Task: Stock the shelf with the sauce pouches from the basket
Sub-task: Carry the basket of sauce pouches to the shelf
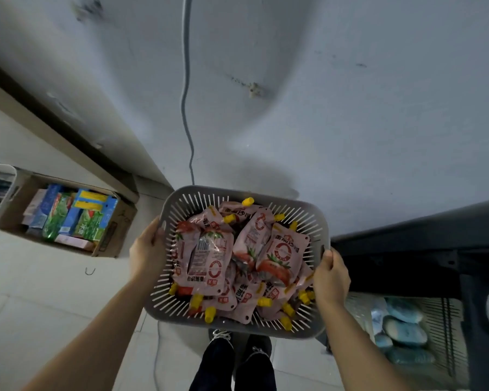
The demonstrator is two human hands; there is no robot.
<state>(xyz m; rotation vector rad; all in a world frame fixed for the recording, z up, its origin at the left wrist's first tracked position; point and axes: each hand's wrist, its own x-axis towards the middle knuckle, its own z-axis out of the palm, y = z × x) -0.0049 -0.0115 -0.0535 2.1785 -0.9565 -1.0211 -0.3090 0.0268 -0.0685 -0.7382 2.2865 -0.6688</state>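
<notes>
We seem to stand in a small shop's stock area. A grey slotted basket [237, 193] brims with identical pink sauce pouches [283, 249], clearly goods for sale. On the tiled floor [40, 306] sits an open cardboard box [119, 235] of assorted packaged products, against a scuffed wall [350, 108] with a loose cable [184, 94].

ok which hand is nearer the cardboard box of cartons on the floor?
Left. The left hand grips the basket rim on the side facing the cardboard box; the right hand grips the opposite rim.
</notes>
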